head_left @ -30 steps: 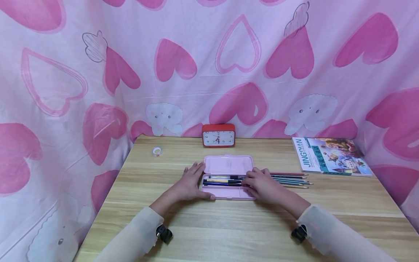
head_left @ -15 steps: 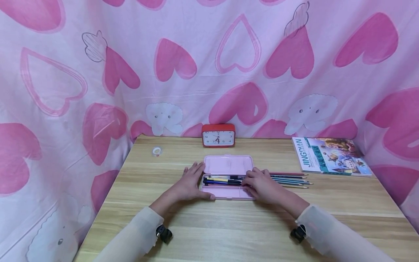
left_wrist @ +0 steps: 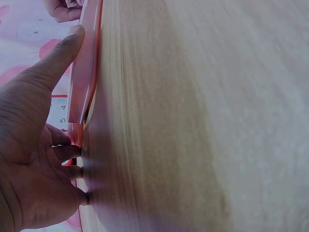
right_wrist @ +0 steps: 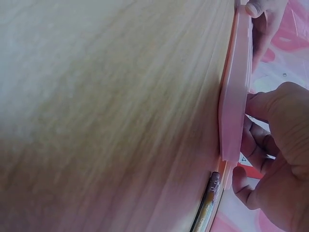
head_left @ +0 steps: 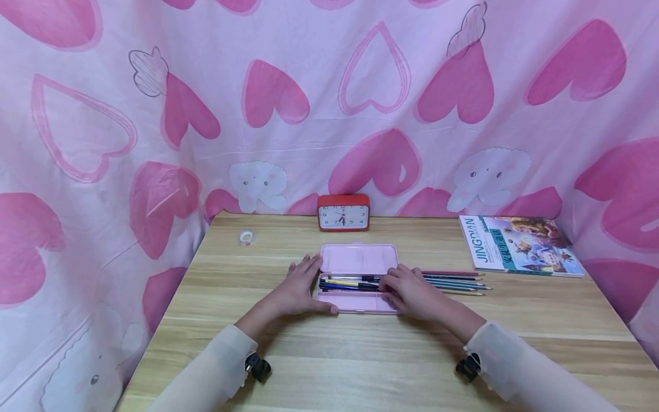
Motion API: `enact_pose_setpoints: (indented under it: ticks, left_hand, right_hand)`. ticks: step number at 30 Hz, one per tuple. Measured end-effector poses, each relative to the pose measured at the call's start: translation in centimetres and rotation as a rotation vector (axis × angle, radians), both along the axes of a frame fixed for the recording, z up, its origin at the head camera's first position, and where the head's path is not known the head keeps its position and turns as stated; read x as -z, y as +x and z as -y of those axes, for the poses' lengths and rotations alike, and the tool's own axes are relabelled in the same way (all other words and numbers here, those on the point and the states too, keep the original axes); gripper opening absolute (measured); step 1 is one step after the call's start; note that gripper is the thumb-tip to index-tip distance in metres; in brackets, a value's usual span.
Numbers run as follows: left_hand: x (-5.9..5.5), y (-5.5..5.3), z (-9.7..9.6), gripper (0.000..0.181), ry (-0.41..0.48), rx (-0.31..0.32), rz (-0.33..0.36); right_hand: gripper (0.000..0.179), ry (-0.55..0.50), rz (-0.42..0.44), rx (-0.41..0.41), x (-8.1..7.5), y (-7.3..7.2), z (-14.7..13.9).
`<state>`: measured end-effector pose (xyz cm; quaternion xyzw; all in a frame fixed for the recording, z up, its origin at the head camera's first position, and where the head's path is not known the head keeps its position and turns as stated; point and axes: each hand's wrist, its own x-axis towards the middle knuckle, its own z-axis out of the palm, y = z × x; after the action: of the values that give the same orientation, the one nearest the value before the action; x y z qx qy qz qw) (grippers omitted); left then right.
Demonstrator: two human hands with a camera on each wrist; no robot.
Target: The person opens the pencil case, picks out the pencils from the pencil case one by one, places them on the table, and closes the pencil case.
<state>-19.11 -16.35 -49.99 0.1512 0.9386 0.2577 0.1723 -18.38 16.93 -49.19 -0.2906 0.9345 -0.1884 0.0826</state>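
Observation:
A pink pencil case (head_left: pixel 359 259) lies open on the wooden table, its lid tipped back. Several pens (head_left: pixel 350 284), with blue, yellow, clear and black parts, lie lengthwise in its rear compartment. My left hand (head_left: pixel 297 290) spans the case's left end. Its thumb lies straight along the front wall in the left wrist view, with the other fingers spread beyond the end. With curled fingers, my right hand (head_left: pixel 412 290) reaches into the right end and pinches the pens there. That hand covers their right ends, so the exact grip is hidden.
Several pencils (head_left: pixel 458 284) lie on the table right of the case, partly behind my right hand. A red clock (head_left: pixel 343 213) stands behind the case. There is a tape roll (head_left: pixel 247 237) at the back left and a magazine (head_left: pixel 522 246) at the back right.
The pens in the case have shifted slightly and lie closer together. My right hand has moved a little to the left; my left hand stays in place.

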Motion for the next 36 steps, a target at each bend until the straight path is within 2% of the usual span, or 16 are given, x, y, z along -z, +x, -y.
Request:
enact_pose_setpoints:
  ticks: [13, 24, 29, 36]
  left_hand:
    - [-0.2, 0.0, -0.1, 0.142, 0.004, -0.002, 0.010]
    - [-0.3, 0.1, -0.1, 0.142, 0.003, -0.004, 0.015]
    - [-0.4, 0.1, -0.1, 0.141, 0.009, -0.007, 0.013]
    - [-0.5, 0.1, -0.2, 0.141, 0.006, -0.016, 0.022]
  right_hand:
    - [0.015, -0.047, 0.009, -0.006, -0.9, -0.1, -0.2]
    - [0.016, -0.032, -0.026, -0.004, -0.9, -0.3, 0.3]
    - [0.017, -0.028, -0.069, -0.011, -0.9, -0.3, 0.8]
    - [0.018, 0.024, -0.099, -0.011, -1.2, -0.5, 2.3]
